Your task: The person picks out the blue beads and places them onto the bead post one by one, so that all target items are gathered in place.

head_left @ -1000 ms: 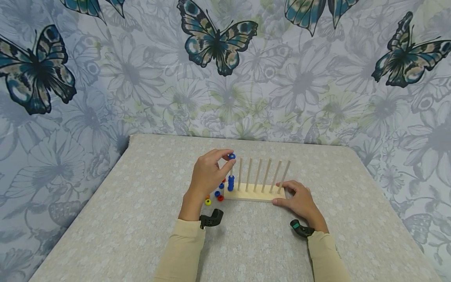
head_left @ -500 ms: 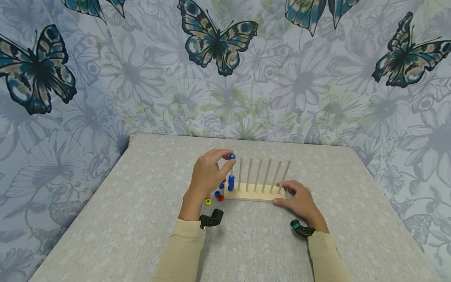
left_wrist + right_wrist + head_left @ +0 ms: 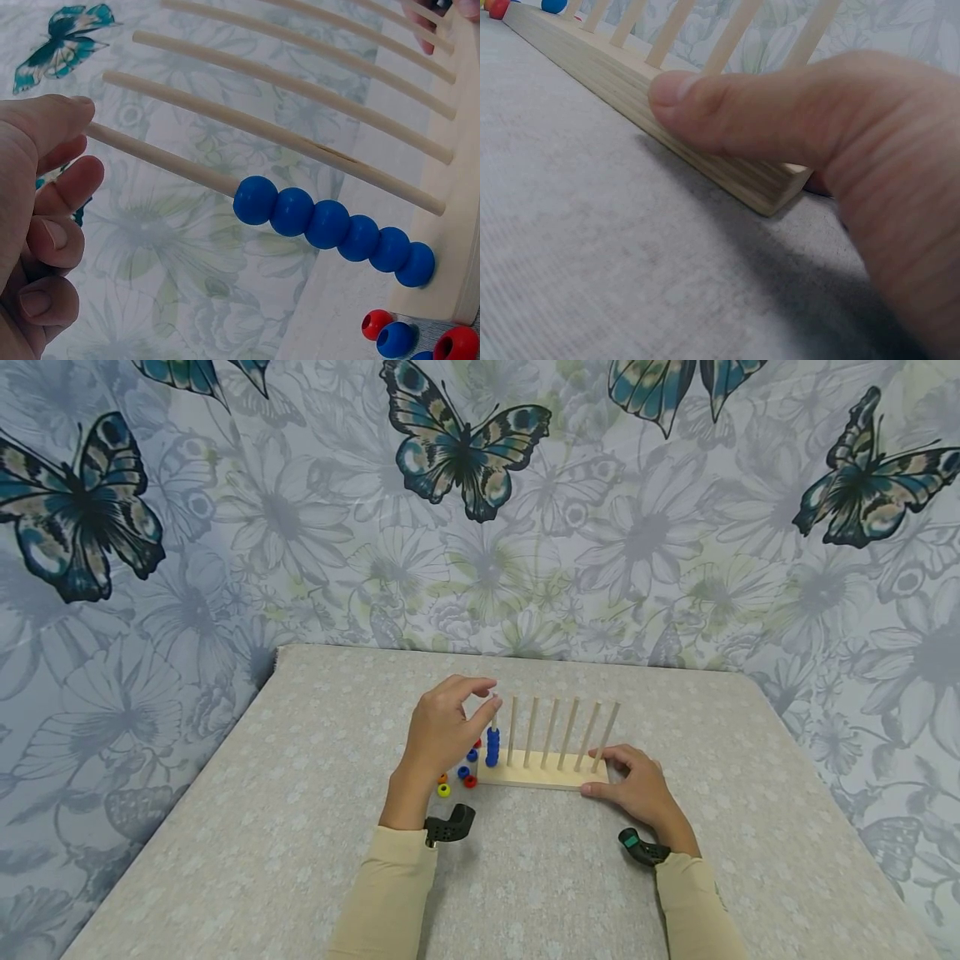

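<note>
A wooden peg rack (image 3: 542,774) stands on the cloth, its row of thin upright pegs rising from a flat base. Several blue beads (image 3: 328,224) are stacked on its leftmost peg, down to the base. My left hand (image 3: 442,727) is at the top of that peg, thumb and forefinger parted with no bead between them; the peg's tip is right by the fingers in the left wrist view. With thumb in front and fingers behind, my right hand (image 3: 633,783) grips the right end of the base. Those rear fingers are mostly hidden in the right wrist view.
Loose beads lie left of the rack: a yellow bead (image 3: 444,791), an orange one (image 3: 442,778), blue ones (image 3: 463,772) and red ones (image 3: 470,782). The left forearm passes close by them. Behind the table (image 3: 337,693) hangs a butterfly-patterned cloth (image 3: 465,585).
The blue bead that my left hand pinched at the peg's top has been let go and now sits on the stack below. My right hand stays on the base.
</note>
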Available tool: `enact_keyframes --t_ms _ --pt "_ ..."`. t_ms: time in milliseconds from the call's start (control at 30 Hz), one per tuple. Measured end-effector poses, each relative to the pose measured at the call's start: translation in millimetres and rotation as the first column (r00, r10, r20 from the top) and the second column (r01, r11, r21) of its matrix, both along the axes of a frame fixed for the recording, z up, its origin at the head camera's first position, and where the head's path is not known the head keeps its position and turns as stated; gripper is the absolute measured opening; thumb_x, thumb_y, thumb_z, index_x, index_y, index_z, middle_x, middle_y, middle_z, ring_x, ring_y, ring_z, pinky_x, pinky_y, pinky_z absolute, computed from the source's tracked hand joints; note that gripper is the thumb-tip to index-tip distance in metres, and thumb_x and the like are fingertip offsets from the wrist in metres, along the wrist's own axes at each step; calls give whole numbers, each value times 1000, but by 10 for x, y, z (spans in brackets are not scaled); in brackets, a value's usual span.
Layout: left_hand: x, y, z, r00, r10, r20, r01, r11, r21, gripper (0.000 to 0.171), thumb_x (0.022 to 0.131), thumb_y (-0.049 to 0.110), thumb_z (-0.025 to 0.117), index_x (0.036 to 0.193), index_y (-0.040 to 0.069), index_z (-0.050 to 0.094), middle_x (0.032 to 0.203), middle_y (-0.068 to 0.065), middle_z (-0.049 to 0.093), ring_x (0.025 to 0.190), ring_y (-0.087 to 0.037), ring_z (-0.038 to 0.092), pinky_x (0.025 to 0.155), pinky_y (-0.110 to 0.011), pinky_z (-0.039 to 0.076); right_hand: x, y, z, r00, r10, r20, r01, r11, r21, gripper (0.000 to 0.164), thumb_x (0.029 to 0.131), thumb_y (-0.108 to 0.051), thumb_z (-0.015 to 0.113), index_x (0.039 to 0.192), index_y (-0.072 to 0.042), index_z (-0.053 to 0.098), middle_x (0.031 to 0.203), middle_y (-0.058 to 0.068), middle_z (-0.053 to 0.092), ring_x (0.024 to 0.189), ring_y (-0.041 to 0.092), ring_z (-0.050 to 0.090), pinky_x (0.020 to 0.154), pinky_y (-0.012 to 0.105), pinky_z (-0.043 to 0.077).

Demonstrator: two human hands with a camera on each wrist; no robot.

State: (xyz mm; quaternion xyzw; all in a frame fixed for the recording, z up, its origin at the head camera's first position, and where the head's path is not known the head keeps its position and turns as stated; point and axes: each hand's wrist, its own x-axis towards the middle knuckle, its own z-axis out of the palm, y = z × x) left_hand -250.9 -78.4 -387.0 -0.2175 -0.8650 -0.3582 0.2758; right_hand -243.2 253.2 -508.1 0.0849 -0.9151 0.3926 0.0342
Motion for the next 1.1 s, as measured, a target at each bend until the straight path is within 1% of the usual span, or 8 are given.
enact_keyframes --t_ms 200,433,567,800,1033,1100 --pt "-7 -13 1 1000 7 -12 -7 1000 -4 25 94 32 70 115 17 75 102 3 73 58 -8 45 51 -24 42 2 1 -2 1000 3 0 -3 1000 -4 62 68 -57 87 121 -31 69 112 -3 66 95 21 50 86 40 24" --pt "-6 -33 4 1000 4 -7 -4 1000 4 25 95 31 70 114 17 75 103 3 72 58 -8 45 51 -24 42 4 -2 2 1000 9 -7 -9 1000 -15 61 68 -55 88 120 -29 70 111 -2 66 95 21 50 89 41 25" --pt "-10 -42 3 1000 4 -21 -4 1000 7 25 95 32 70 114 16 75 103 2 72 57 -8 44 51 -23 42 1 -2 2 1000 9 -9 -9 1000 -6 60 68 -55 88 120 -30 70 111 -3 66 95 21 50 88 40 25" --pt "-17 -75 19 999 3 -52 -1 999 42 22 95 28 70 111 14 76 102 1 72 56 -7 44 52 -22 43 9 -1 19 1000 -6 11 6 1000 -7 60 68 -56 87 120 -30 70 111 -2 66 97 21 51 94 42 27" --pt "-21 -122 13 999 20 -38 -18 998 55 19 95 26 69 110 17 76 102 2 72 54 -7 43 51 -23 42 4 -9 10 1000 -5 6 5 1000 12 63 68 -57 87 122 -29 69 113 -2 66 97 21 51 87 40 25" --pt "-20 -134 10 999 21 -32 -19 998 54 19 95 26 69 110 16 76 102 2 72 54 -7 43 51 -23 42 1 -15 7 1000 -8 10 8 1000 5 63 67 -57 88 121 -30 69 113 -2 67 96 21 51 88 39 25"
